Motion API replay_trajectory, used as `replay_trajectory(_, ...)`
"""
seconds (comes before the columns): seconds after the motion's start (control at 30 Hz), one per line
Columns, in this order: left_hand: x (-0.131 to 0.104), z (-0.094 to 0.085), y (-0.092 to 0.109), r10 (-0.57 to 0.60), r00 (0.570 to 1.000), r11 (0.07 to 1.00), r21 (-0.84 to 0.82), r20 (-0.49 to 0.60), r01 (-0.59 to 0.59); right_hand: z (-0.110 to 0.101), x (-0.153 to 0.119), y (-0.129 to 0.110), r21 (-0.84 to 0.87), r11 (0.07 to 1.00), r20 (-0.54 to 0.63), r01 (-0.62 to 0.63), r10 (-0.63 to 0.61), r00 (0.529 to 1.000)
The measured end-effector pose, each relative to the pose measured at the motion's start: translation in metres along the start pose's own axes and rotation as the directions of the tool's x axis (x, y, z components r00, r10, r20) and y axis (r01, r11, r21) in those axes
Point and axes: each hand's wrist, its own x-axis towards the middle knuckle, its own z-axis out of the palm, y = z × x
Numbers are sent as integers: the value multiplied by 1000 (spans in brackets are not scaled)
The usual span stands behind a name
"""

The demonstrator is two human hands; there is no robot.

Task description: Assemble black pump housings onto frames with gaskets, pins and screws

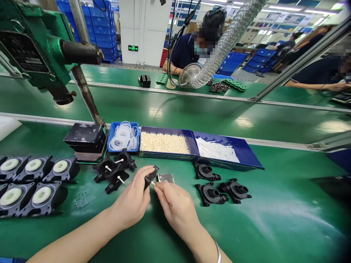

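My left hand (134, 201) is closed around a black plastic housing (150, 176), tilted up on its edge. My right hand (177, 206) pinches a small whitish piece (153, 183) against the housing; the fingers hide most of it. Just beyond my right fingertips lies a small shiny metal block (166, 178). Left of my hands, several black housings (116, 175) lie grouped, with white pins standing out of them. To the right rest 3 more black housings (212, 195), their round spouts facing up.
Behind my hands stand a blue tray of clear rings (123, 136), a tray of small cream pieces (164, 142) and a tray of white pins (216, 149). A green press (41, 47) overhangs the left, above rows of black parts with cream discs (34, 164). Co-workers sit beyond.
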Motion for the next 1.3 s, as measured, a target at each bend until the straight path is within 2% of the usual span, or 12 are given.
replay_trajectory(0.13, -1, -1, 3, 41, 999, 997, 66, 2, -41, 3, -2, -2, -93, 993, -29, 74, -77, 997)
replay_trajectory(0.4, -3, 1, -1, 110, 993, 983, 143, 36, -114, 10, -4, -1, -75, 995, -48, 72, -76, 996)
replay_trajectory(0.5, -3, 0, -5, 96, 994, 991, 84, 59, -101, 10, -1, 2, -10, 998, -23, 59, -59, 998)
replay_trajectory(0.6, -2, 0, -3, -14, 1000, 994, -108, 19, 16, 2, 5, 6, 217, 974, 48, -62, 53, 997)
replay_trajectory(0.7, 0, 1, 5, -169, 986, 904, -400, -17, 148, -5, 7, 11, 521, 809, 8, -271, 313, 950)
replay_trajectory(0.77, 2, 1, 11, -249, 968, 768, -604, 29, 215, -5, 6, 14, 687, 640, 22, -345, 456, 890)
replay_trajectory(0.9, 5, 4, 15, -353, 923, 491, -809, 154, 323, 8, 6, 10, 856, 256, 322, -449, 416, 851)
replay_trajectory(0.97, 5, 7, 11, -355, 930, 530, -799, 96, 285, 13, 6, 2, 876, 110, 396, -469, 388, 832)
replay_trajectory(1.03, 4, 8, 6, -327, 945, 642, -731, 12, 232, 16, 7, -5, 873, 12, 438, -487, 417, 796)
replay_trajectory(1.17, 1, 7, 0, -269, 962, 872, -438, -57, 218, 13, 8, -9, 873, -71, 455, -482, 472, 755)
replay_trajectory(1.23, -2, 7, -2, -216, 971, 940, -290, -97, 180, 5, 11, -2, 886, -61, 429, -459, 481, 764)
replay_trajectory(1.3, -4, 10, -5, -165, 979, 972, -187, -118, 141, -8, 13, 11, 905, 93, 310, -414, 522, 795)
